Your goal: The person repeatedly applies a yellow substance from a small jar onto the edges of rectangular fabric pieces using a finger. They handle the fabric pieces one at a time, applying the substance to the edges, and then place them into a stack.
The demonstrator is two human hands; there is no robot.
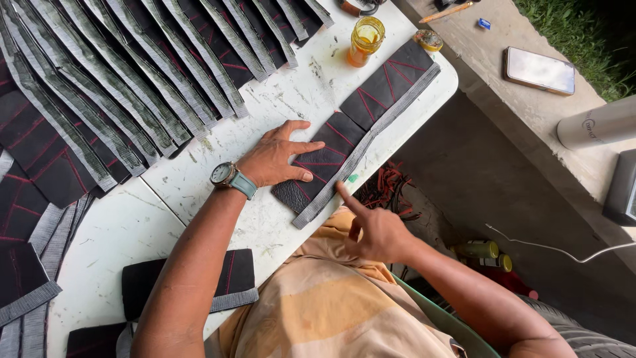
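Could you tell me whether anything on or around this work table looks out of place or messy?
Mostly orderly. The black leather strip under the left hand overhangs the white table at its rounded edge, where the right hand presses its grey border. The tabletop is stained and scratched, and red scraps litter the floor.

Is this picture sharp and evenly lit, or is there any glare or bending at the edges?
Head view: bright, soft daylight on the white table; the phone screen glares pale; the left hand and black leather strip are sharp; the right hand is slightly soft; wide-lens bending fans the stacked pieces at the left edge.
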